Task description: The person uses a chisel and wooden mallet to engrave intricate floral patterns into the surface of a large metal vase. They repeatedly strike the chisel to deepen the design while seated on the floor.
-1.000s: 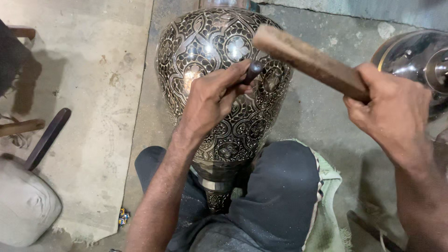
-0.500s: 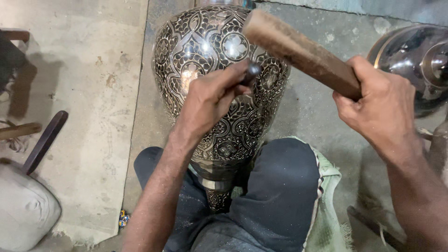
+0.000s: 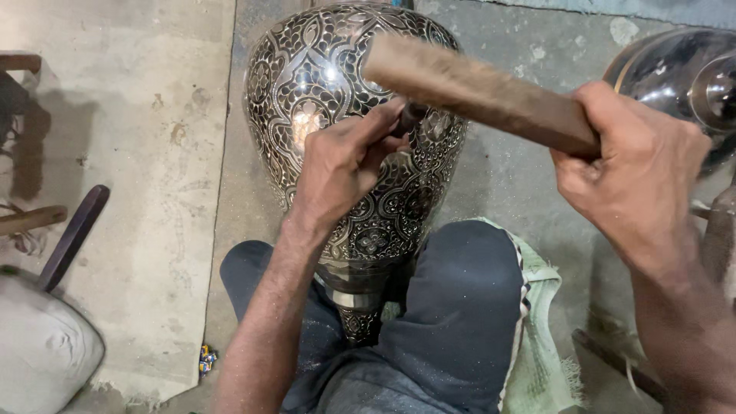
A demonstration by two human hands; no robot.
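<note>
A large dark metal vase (image 3: pixel 307 84) with fine silver engraved patterns lies tilted on the floor, its narrow foot held between my knees. My left hand (image 3: pixel 341 165) rests on the vase's belly and pinches a small dark chisel (image 3: pixel 408 117) against the surface. My right hand (image 3: pixel 632 169) grips a long wooden stick (image 3: pixel 475 90) as a mallet, and its far end hangs right over the chisel's head.
A shiny plain metal vessel (image 3: pixel 678 73) stands at the upper right. A green cloth (image 3: pixel 540 337) lies under my right leg. At the left are a pale cushioned seat (image 3: pixel 38 353) and a dark wooden bar (image 3: pixel 73 238) on the concrete floor.
The wooden stick has swung down and to the left, from raised above the vase onto the chisel head. My left hand has stayed on the vase.
</note>
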